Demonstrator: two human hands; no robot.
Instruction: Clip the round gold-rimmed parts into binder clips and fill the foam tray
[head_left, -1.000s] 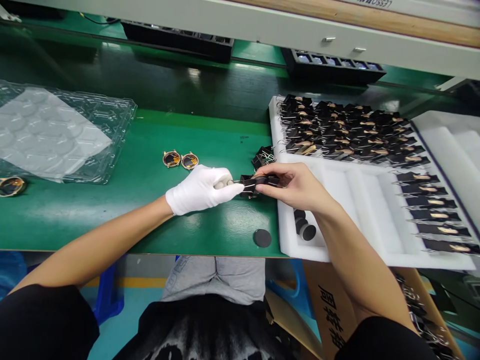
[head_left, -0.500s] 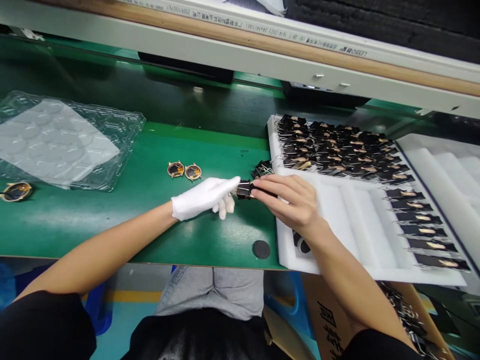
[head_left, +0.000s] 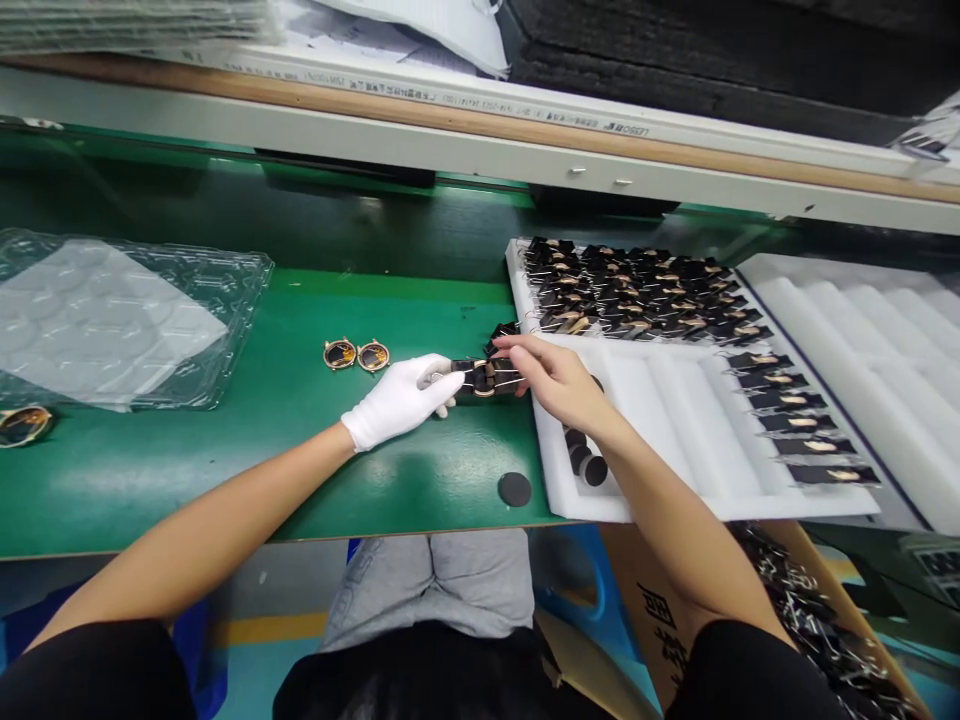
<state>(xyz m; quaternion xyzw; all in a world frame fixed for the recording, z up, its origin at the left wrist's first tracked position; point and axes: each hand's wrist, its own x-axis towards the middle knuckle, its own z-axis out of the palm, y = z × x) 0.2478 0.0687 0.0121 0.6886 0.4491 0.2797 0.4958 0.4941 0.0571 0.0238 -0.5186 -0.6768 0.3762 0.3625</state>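
Note:
My left hand (head_left: 405, 398), in a white glove, is closed on a black binder clip (head_left: 462, 377) at the left side of a gold-rimmed watch case (head_left: 484, 379). A second black binder clip (head_left: 507, 377) sits on the case's right side, its wire handles pointing right. My bare right hand (head_left: 559, 380) has its fingers closed around that clip's handle end. Just behind my right fingertips another black binder clip (head_left: 501, 334) lies on the green table. Two gold watch cases (head_left: 356, 354) with dark dials lie side by side to the left.
A white foam tray (head_left: 667, 400) on the right holds rows of clipped watch cases (head_left: 637, 285) and several black round pads (head_left: 585, 460). One black disc (head_left: 514, 489) lies near the table edge. A clear plastic tray (head_left: 240, 320) and another watch case (head_left: 26, 426) are left.
The clipped watch case has turned, so its gold edge and both clips now show between my hands. My right hand has shifted back from covering it. The view has tilted slightly.

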